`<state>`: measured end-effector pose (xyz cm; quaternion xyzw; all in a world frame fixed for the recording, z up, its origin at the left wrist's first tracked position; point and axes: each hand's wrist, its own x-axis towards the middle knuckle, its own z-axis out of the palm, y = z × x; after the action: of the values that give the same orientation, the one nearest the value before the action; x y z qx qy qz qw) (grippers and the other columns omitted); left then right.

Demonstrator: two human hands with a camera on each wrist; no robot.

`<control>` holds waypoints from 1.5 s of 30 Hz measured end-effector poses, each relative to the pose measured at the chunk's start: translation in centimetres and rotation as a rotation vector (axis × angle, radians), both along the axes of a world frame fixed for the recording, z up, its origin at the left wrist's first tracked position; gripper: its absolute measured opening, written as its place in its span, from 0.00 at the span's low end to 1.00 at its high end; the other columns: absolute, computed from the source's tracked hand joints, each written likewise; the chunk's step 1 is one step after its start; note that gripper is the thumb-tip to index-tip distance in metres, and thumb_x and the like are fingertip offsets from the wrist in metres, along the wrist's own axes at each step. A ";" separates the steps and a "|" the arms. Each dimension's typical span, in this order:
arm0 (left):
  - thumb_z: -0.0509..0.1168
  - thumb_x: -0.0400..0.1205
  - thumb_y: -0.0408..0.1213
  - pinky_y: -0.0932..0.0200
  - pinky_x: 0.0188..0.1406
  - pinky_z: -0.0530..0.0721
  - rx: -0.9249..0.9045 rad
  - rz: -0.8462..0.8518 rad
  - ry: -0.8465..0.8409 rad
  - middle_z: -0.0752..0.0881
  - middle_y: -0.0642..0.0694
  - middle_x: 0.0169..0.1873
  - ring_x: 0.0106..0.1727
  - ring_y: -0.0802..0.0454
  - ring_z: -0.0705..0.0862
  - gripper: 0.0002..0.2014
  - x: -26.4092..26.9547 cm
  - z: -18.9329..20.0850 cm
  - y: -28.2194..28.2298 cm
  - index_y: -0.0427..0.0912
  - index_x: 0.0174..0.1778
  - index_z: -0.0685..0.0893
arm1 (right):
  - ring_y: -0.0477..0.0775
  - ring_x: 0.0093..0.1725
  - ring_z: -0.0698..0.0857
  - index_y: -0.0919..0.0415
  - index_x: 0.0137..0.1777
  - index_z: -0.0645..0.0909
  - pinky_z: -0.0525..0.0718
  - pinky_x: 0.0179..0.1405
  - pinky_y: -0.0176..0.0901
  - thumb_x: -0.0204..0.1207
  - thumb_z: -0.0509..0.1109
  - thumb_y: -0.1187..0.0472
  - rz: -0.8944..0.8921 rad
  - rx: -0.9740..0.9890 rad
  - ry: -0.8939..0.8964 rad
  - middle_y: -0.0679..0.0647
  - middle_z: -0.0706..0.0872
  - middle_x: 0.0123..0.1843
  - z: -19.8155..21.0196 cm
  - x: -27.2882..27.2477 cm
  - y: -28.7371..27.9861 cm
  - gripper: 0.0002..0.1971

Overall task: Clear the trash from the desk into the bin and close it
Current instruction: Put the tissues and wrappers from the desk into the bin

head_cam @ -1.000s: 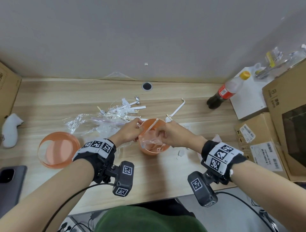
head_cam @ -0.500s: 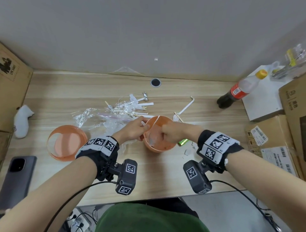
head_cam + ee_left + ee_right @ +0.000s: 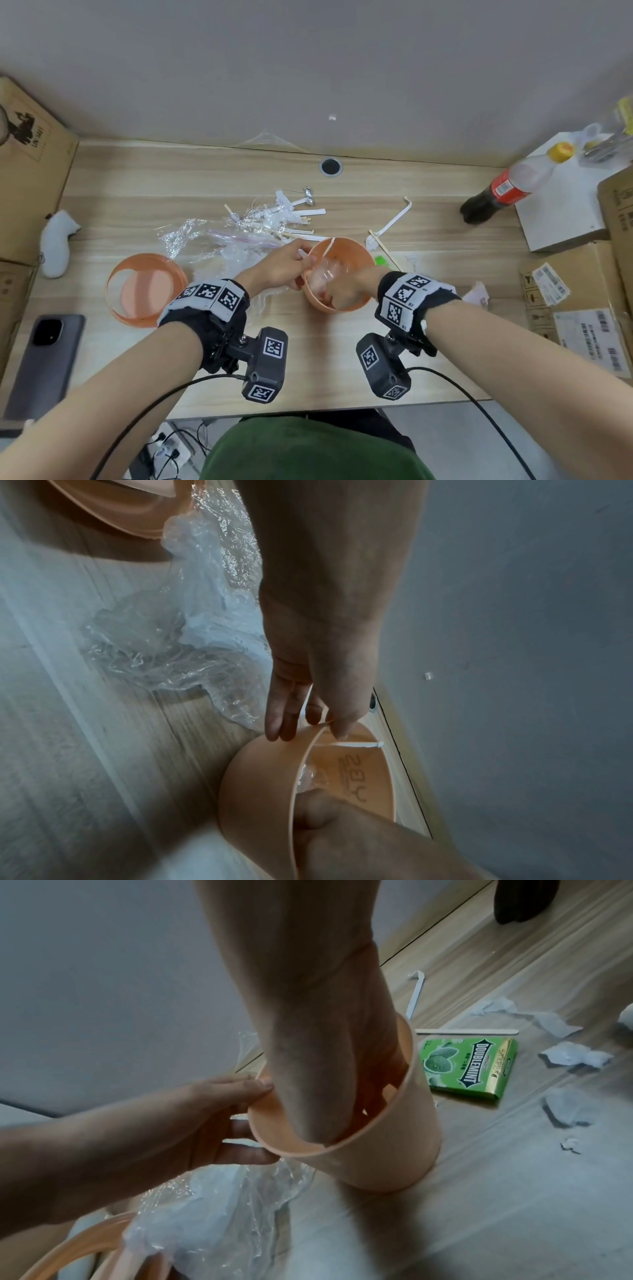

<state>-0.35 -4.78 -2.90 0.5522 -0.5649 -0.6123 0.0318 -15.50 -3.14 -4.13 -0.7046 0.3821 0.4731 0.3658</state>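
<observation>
An orange bin (image 3: 329, 308) stands upright at mid-desk. My left hand (image 3: 284, 267) pinches its left rim, thumb inside and fingers outside, as the left wrist view shows (image 3: 308, 710). My right hand (image 3: 346, 291) reaches down into the bin (image 3: 394, 1137) on crumpled clear plastic (image 3: 325, 274); its fingertips are hidden below the rim. The bin's orange lid (image 3: 113, 294) lies to the left. Wrappers and wooden sticks (image 3: 274, 219) lie behind the bin, and a clear plastic bag (image 3: 219, 1218) lies beside it. A green gum pack (image 3: 469, 1066) and paper scraps (image 3: 575, 1056) are on its right.
A phone (image 3: 44, 359) lies at the front left and a white toy (image 3: 56, 243) further back. A cola bottle (image 3: 503, 192) lies at the back right, with cardboard boxes (image 3: 575, 298) along the right edge and another box (image 3: 30, 164) at the far left.
My right hand has gone from above the rim down into the bin with the clear plastic. My left hand has stayed on the rim.
</observation>
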 end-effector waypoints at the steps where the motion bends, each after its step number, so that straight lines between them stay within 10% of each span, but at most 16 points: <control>1: 0.60 0.86 0.44 0.54 0.45 0.89 0.000 -0.004 -0.002 0.80 0.48 0.39 0.36 0.49 0.85 0.16 0.1 0.0 0.0 0.40 0.67 0.74 | 0.64 0.74 0.70 0.53 0.74 0.70 0.67 0.75 0.62 0.78 0.50 0.62 0.002 0.015 0.007 0.57 0.72 0.76 -0.5 0.0 -0.1 0.24; 6: 0.61 0.86 0.43 0.54 0.45 0.88 0.008 -0.004 -0.003 0.80 0.46 0.39 0.35 0.50 0.84 0.17 0.1 0.0 -0.3 0.39 0.67 0.73 | 0.46 0.59 0.73 0.53 0.72 0.76 0.71 0.64 0.38 0.78 0.55 0.72 -0.336 0.017 -0.314 0.48 0.77 0.67 1.4 -1.5 -0.8 0.25; 11: 0.61 0.85 0.47 0.50 0.46 0.88 -0.014 -0.064 -0.039 0.81 0.44 0.40 0.39 0.46 0.85 0.17 -0.4 0.0 -0.8 0.42 0.66 0.74 | 0.39 0.29 0.77 0.56 0.35 0.82 0.75 0.35 0.35 0.70 0.57 0.75 -1.131 -0.588 -0.797 0.42 0.82 0.29 3.8 -7.1 -0.7 0.16; 15: 0.58 0.84 0.55 0.59 0.38 0.83 -0.025 -0.067 -0.058 0.82 0.46 0.38 0.36 0.50 0.82 0.20 -0.7 -0.2 -0.8 0.44 0.65 0.75 | 0.60 0.57 0.81 0.57 0.58 0.82 0.76 0.62 0.52 0.74 0.63 0.67 -1.262 -1.040 -0.344 0.59 0.82 0.56 1.1 -14.6 2.1 0.14; 18: 0.58 0.85 0.54 0.56 0.40 0.82 -0.005 -0.054 -0.045 0.82 0.46 0.37 0.35 0.50 0.81 0.19 -0.7 -0.3 -0.7 0.44 0.65 0.75 | 0.69 0.80 0.57 0.53 0.81 0.59 0.61 0.78 0.63 0.68 0.74 0.50 -1.433 -0.741 0.079 0.66 0.57 0.81 -2.8 -19.1 6.8 0.43; 21: 0.58 0.85 0.54 0.57 0.40 0.81 -0.011 -0.070 -0.061 0.82 0.46 0.37 0.36 0.50 0.81 0.18 -0.6 -0.3 -0.7 0.46 0.64 0.74 | 0.65 0.84 0.45 0.53 0.85 0.47 0.56 0.82 0.61 0.66 0.79 0.47 -1.575 -0.663 0.025 0.64 0.42 0.85 -5.1 -19.8 10.3 0.54; 26: 0.58 0.84 0.56 0.56 0.42 0.82 -0.002 -0.087 -0.072 0.83 0.45 0.40 0.38 0.49 0.81 0.17 -0.3 -0.5 -0.8 0.48 0.61 0.74 | 0.63 0.84 0.52 0.53 0.82 0.59 0.56 0.80 0.65 0.77 0.65 0.54 -1.602 -1.154 -0.003 0.60 0.53 0.85 -4.3 -19.8 12.7 0.34; 30: 0.58 0.83 0.57 0.56 0.43 0.82 0.000 -0.053 -0.075 0.83 0.45 0.38 0.37 0.50 0.82 0.18 -0.9 -1.0 -0.9 0.48 0.59 0.75 | 0.67 0.82 0.59 0.54 0.81 0.62 0.54 0.79 0.69 0.67 0.61 0.32 -1.898 -1.229 0.295 0.62 0.62 0.83 -5.0 -23.1 17.5 0.44; 37: 0.58 0.85 0.53 0.51 0.46 0.81 0.016 -0.083 -0.071 0.84 0.41 0.40 0.42 0.45 0.81 0.18 -1.9 -0.8 -0.6 0.45 0.62 0.74 | 0.52 0.85 0.49 0.49 0.85 0.46 0.53 0.83 0.61 0.70 0.74 0.39 -1.769 -0.812 -0.233 0.48 0.48 0.87 -7.4 -19.3 15.2 0.51; 45: 0.58 0.84 0.55 0.55 0.45 0.82 0.004 -0.077 -0.086 0.86 0.38 0.46 0.43 0.47 0.83 0.18 -1.7 -0.8 0.0 0.51 0.66 0.72 | 0.61 0.68 0.73 0.63 0.58 0.82 0.69 0.54 0.36 0.71 0.71 0.67 -1.519 -0.848 -0.212 0.67 0.78 0.65 -9.1 -16.0 11.0 0.14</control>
<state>-2.07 -4.82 -3.72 0.5561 -0.5853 -0.5898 -0.0173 -31.48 7.86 -13.25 -0.3765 0.8556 -0.1485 0.3228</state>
